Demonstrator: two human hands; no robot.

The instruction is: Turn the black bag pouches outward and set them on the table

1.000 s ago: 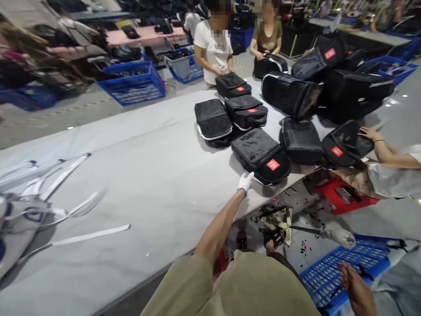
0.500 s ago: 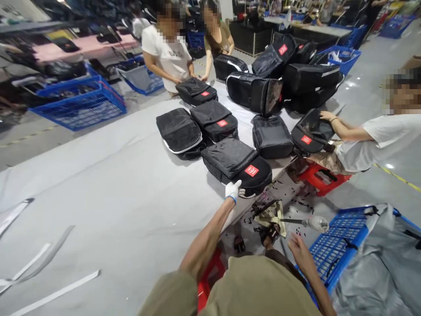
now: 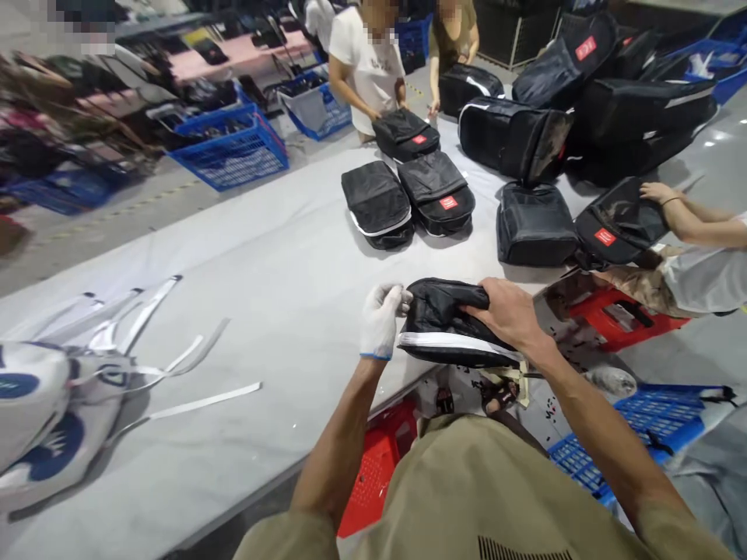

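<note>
A black backpack (image 3: 449,311) with a white strip along its side stands tilted on its edge near the front of the white table (image 3: 280,311). My right hand (image 3: 513,315), bare, grips its upper right part, thumb pressed into the fabric. At the bag's left end, the curled fingers of my left hand (image 3: 380,319), in a white glove, pinch its edge; the exact spot between the fingertips is too small to make out. Just beyond lie two more black backpacks, one with a white edge (image 3: 377,202) and one with a red label (image 3: 437,194).
Several black bags (image 3: 636,117) are piled at the back right. One person's hand (image 3: 657,193) rests on a bag at right; two people stand at the far side. White straps (image 3: 204,400) and white-and-blue bags (image 3: 58,420) lie left. A red stool (image 3: 373,474) and blue crate (image 3: 636,428) stand below.
My right hand has come up from beside the crate and taken hold of the nearest backpack. That bag has been turned onto its edge, its red label out of sight. The view has shifted left.
</note>
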